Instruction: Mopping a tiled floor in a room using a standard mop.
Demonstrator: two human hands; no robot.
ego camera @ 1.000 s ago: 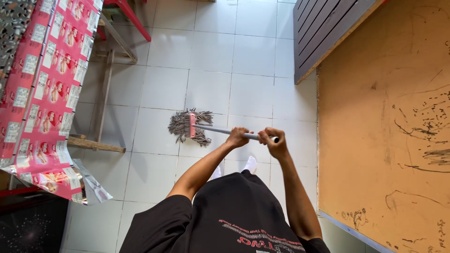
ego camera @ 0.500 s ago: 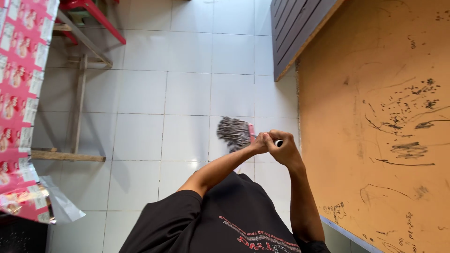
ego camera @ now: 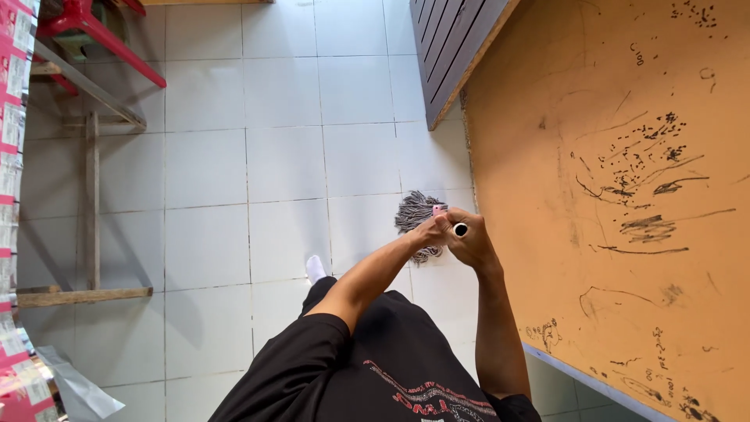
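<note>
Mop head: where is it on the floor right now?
In the head view the grey mop head lies on the white tiled floor right of centre, just beyond both hands, close to the orange wall.

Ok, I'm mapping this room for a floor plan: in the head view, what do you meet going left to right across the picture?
Pink patterned table cover → wooden table frame → white-socked foot → grey mop head → right hand on the handle end → scribbled orange wall.

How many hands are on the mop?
2: the left hand grips the mop handle lower down, the right hand wraps its top end, touching each other.
</note>
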